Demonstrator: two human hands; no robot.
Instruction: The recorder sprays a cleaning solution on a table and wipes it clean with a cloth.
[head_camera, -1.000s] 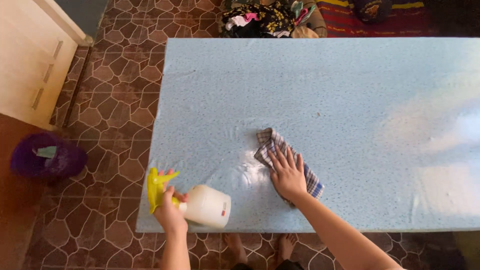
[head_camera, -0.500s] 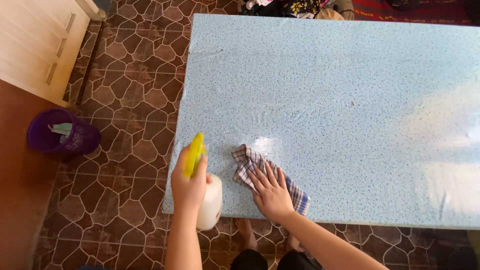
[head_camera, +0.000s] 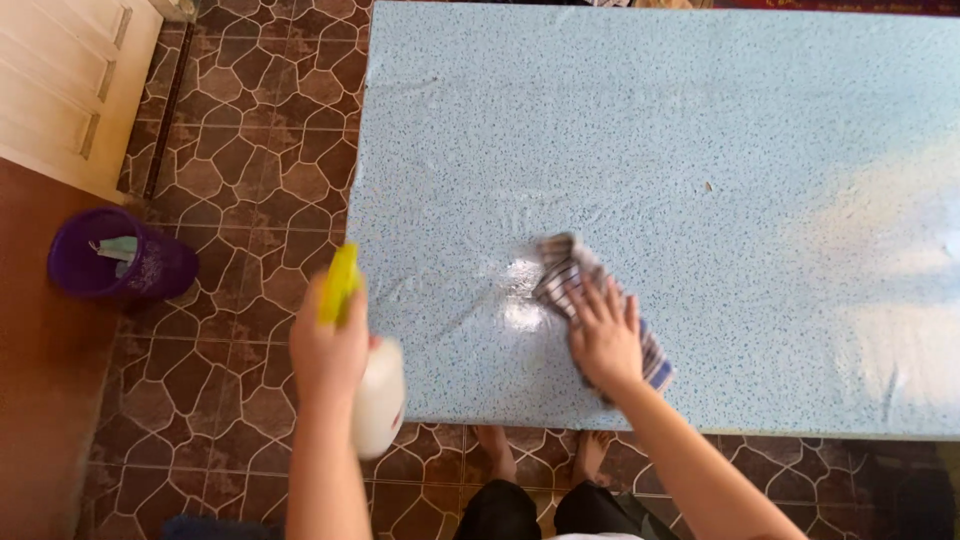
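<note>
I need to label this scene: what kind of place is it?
Probably a room in a home: a blue speckled table on brown patterned floor tiles, a purple bin, and a cream panelled door.

floor (head_camera: 250, 150): brown stone-pattern tiles | cream panelled door (head_camera: 60, 90) seen upper left | purple bin (head_camera: 120, 265) beside it | sunlight cast at right

I see one package: a white plastic spray bottle (head_camera: 380, 400) with a yellow trigger head, held upright in my left hand (head_camera: 328, 352) just off the table's near left corner. A small red mark shows on its side, too blurred to make out.
</note>
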